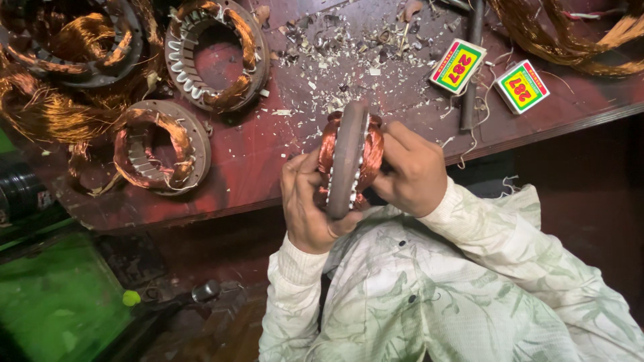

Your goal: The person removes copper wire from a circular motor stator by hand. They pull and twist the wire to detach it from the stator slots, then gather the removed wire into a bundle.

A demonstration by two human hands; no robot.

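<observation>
Both hands' grip clasps the stator over a littered reddish bench; floor apparently dim.

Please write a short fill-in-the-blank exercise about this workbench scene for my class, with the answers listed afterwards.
1. The left hand and right hand grip one stator wound with ___ wire.
2. The small boxes on the table number ___.
3. The other stators lie to the held one's ___.
Answers: copper; two; left.

The stator ring hides most fingers of both hands; above it, copper coil bundles run off the top edge.
</observation>
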